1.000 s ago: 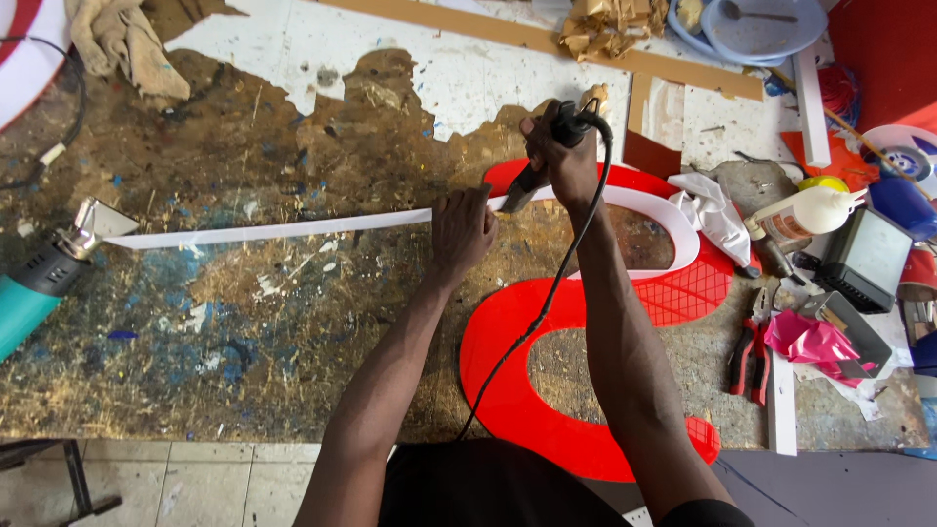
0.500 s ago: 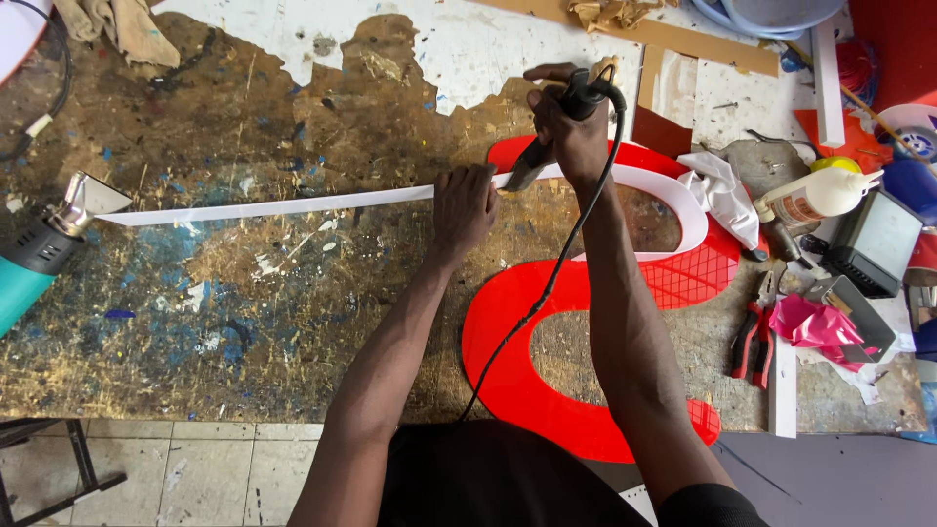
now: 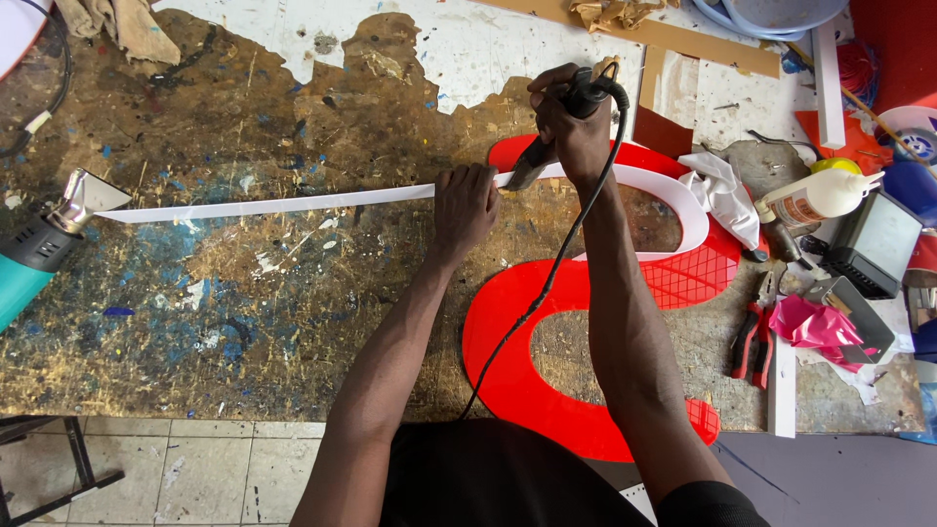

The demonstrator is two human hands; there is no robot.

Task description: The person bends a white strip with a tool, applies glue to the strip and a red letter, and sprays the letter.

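A long white plastic strip (image 3: 283,203) lies across the paint-stained workbench (image 3: 244,283) and curves around the upper loop of a big red acrylic shape (image 3: 508,361). My left hand (image 3: 465,203) presses down on the strip where it meets the red shape. My right hand (image 3: 571,122) grips a black corded hand tool (image 3: 547,137) with its tip against the strip just beside my left fingers. The tool's black cord (image 3: 547,283) hangs down over the red shape toward me.
A teal heat gun (image 3: 44,244) lies at the strip's left end. At the right sit red-handled pliers (image 3: 750,337), a white glue bottle (image 3: 815,198), a pink rag (image 3: 815,324), a black box (image 3: 878,244) and a white bar (image 3: 781,385). Rags and cardboard lie along the far edge.
Both hands stay at the same spot on the strip. The view has shifted slightly, so the bench sits a little lower in frame.
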